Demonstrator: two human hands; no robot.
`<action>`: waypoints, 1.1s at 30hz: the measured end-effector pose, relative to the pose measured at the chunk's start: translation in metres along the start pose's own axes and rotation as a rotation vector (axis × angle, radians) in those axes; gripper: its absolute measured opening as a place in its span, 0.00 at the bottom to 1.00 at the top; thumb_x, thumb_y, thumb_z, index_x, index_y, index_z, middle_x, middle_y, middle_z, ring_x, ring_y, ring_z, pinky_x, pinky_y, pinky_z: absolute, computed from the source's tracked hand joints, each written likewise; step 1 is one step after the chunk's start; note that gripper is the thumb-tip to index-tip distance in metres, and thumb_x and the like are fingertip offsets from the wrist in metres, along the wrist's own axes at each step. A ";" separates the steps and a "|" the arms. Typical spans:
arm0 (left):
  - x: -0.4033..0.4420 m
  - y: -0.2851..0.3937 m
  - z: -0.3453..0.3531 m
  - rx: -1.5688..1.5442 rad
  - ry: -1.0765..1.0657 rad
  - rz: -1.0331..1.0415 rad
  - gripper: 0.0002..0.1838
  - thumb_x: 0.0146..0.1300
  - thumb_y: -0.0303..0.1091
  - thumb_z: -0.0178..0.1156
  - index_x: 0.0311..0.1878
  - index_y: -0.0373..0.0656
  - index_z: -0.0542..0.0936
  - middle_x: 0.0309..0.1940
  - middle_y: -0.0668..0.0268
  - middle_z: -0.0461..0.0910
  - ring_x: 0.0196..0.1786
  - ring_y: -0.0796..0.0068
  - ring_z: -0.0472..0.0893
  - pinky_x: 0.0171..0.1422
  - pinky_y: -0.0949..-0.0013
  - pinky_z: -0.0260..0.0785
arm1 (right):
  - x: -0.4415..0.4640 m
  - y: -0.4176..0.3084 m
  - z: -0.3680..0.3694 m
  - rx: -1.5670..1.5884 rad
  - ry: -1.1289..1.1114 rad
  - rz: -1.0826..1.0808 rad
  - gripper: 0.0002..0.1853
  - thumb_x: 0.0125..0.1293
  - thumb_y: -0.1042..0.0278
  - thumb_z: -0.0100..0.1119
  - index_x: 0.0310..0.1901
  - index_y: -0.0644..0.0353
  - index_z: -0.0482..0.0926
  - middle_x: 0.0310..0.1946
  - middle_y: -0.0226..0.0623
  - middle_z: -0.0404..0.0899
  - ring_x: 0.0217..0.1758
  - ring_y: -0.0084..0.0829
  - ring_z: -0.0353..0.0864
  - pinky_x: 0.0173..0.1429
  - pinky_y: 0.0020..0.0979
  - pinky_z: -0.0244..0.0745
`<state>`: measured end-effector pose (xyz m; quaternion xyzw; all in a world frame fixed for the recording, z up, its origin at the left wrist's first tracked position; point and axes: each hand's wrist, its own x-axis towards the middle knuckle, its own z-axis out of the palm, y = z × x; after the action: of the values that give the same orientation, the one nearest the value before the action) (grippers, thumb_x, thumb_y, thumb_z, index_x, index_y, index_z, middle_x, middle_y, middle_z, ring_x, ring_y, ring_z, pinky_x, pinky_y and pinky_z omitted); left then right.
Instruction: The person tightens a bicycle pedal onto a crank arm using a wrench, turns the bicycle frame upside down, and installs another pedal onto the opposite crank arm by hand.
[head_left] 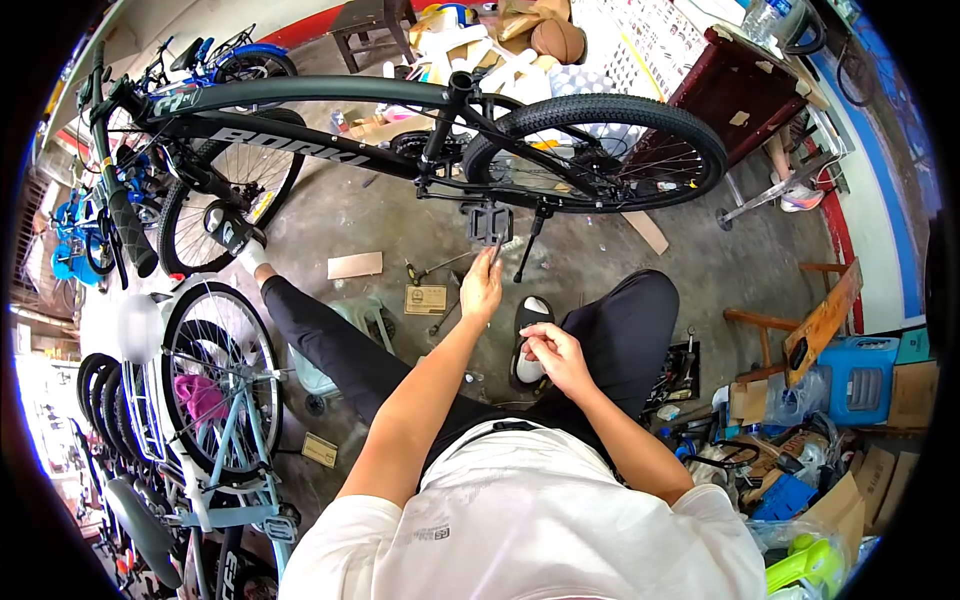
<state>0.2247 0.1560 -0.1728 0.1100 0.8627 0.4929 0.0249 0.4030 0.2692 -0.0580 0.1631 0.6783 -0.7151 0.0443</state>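
Note:
A black bicycle (300, 145) stands across the upper part of the head view. Just below its pedal (487, 223), my left hand (481, 288) is closed around a thin tool (497, 247), whose tip reaches up to the pedal. The kickstand (532, 247) hangs down to the right of that hand. My right hand (558, 358) is held lower, over my right leg's side, near my slipper (531, 343). Its fingers are pinched together, and what they hold, if anything, is too small to name.
A small cardboard box (426, 299) and tools lie on the floor between my legs. A light blue bicycle (232, 420) stands at the left. At the right are a wooden stool (825, 320), a blue plastic stool (862, 380) and a toolbox (683, 368). Another person's foot (800, 194) shows beyond.

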 end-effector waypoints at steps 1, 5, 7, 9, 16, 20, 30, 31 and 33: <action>-0.008 -0.002 0.000 0.030 -0.084 -0.082 0.18 0.74 0.44 0.54 0.62 0.49 0.78 0.37 0.57 0.85 0.40 0.61 0.86 0.46 0.58 0.75 | -0.001 -0.005 -0.003 0.027 0.009 -0.030 0.09 0.74 0.73 0.56 0.50 0.64 0.82 0.34 0.33 0.83 0.37 0.21 0.83 0.44 0.25 0.79; -0.050 -0.001 -0.026 0.060 -0.354 -0.243 0.19 0.74 0.51 0.50 0.55 0.50 0.80 0.38 0.57 0.86 0.44 0.51 0.86 0.49 0.51 0.75 | -0.009 -0.076 -0.014 -0.003 0.053 -0.134 0.09 0.73 0.74 0.57 0.51 0.63 0.82 0.31 0.28 0.81 0.32 0.15 0.77 0.37 0.19 0.71; -0.070 -0.017 -0.033 0.051 -0.385 -0.321 0.19 0.74 0.51 0.50 0.55 0.50 0.80 0.38 0.55 0.86 0.42 0.53 0.87 0.49 0.52 0.75 | -0.019 -0.143 -0.019 -0.049 0.085 -0.274 0.09 0.71 0.75 0.59 0.51 0.63 0.82 0.30 0.26 0.80 0.31 0.13 0.74 0.36 0.19 0.69; -0.087 -0.025 -0.044 0.006 -0.391 -0.393 0.20 0.74 0.51 0.51 0.57 0.50 0.81 0.39 0.55 0.87 0.35 0.63 0.89 0.47 0.58 0.77 | -0.031 -0.206 -0.031 -0.205 0.153 -0.601 0.12 0.66 0.79 0.62 0.51 0.63 0.82 0.31 0.27 0.79 0.32 0.14 0.74 0.35 0.19 0.68; -0.110 -0.051 -0.063 -0.210 -0.273 -0.509 0.20 0.77 0.46 0.50 0.66 0.50 0.77 0.44 0.64 0.87 0.34 0.76 0.87 0.32 0.72 0.75 | -0.074 -0.335 -0.050 -0.610 0.183 -1.429 0.12 0.66 0.77 0.61 0.50 0.63 0.82 0.31 0.28 0.79 0.32 0.15 0.73 0.36 0.20 0.67; -0.115 -0.047 -0.073 -0.179 -0.254 -0.535 0.20 0.77 0.45 0.50 0.66 0.49 0.77 0.43 0.64 0.87 0.34 0.75 0.87 0.33 0.71 0.75 | -0.078 -0.350 -0.049 -0.680 0.162 -1.541 0.12 0.66 0.75 0.61 0.50 0.62 0.82 0.31 0.28 0.78 0.32 0.16 0.73 0.36 0.21 0.67; -0.125 -0.052 -0.073 -0.169 -0.258 -0.553 0.20 0.76 0.45 0.51 0.64 0.46 0.78 0.39 0.62 0.88 0.33 0.73 0.87 0.34 0.69 0.76 | -0.102 -0.365 -0.054 -0.726 0.157 -1.692 0.11 0.66 0.72 0.60 0.49 0.62 0.81 0.31 0.28 0.78 0.32 0.17 0.73 0.36 0.22 0.66; -0.124 -0.052 -0.073 -0.140 -0.272 -0.524 0.20 0.76 0.45 0.51 0.64 0.46 0.78 0.39 0.62 0.88 0.33 0.73 0.87 0.34 0.69 0.77 | -0.105 -0.365 -0.054 -0.731 0.162 -1.692 0.11 0.66 0.72 0.60 0.49 0.62 0.81 0.31 0.28 0.78 0.32 0.17 0.73 0.36 0.22 0.66; -0.130 -0.047 -0.073 -0.086 -0.274 -0.510 0.20 0.76 0.49 0.50 0.59 0.48 0.80 0.39 0.61 0.89 0.34 0.67 0.89 0.43 0.63 0.78 | -0.106 -0.366 -0.056 -0.741 0.172 -1.691 0.11 0.66 0.71 0.60 0.49 0.62 0.81 0.31 0.28 0.78 0.32 0.17 0.73 0.37 0.22 0.66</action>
<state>0.3324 0.0435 -0.1844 -0.0461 0.8294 0.4876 0.2688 0.4086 0.3350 0.3211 -0.3581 0.7579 -0.2328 -0.4931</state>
